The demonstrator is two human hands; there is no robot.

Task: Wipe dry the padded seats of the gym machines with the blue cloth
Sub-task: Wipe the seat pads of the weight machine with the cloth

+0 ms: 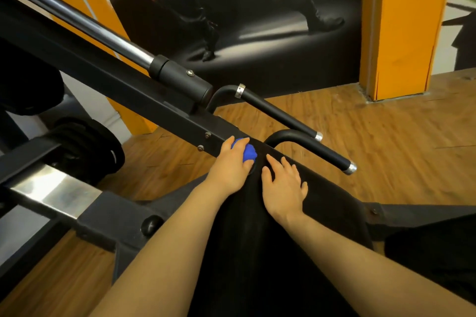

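Most of the blue cloth (pixel 248 153) is hidden: it's balled up under the left hand (pixel 230 166), only a crumpled blue lump shows between thumb and fingers. Left fingers curl over it, gripping it, pressing it at the far end of the black padded seat (pixel 332 197), right where the pad meets the black steel frame (pixel 144 100). Right hand (pixel 284 189) lies flat on the pad just beside, fingers straight and slightly spread, holding nothing.

Seat's near end is cut off by the bottom edge; its surface is so dark that no seams or wet patches can be made out. Matte, smooth-looking upholstery.

Frame: square black tubing, three bolts visible near the left hand. One chrome rod (pixel 85 20) runs diagonally into a black sleeve. Two black curved handles (pixel 296 121) past the seat, round tube, with silver end caps. Polished metal plate (pixel 51 193) on the left, blurred. Dark stacked discs (pixel 85 144) behind it, count unclear.

Floor (pixel 386 149) is wood-grain planks. Orange pillar (pixel 401 28) at right, dark poster (pixel 244 8) on the wall, top cut off.
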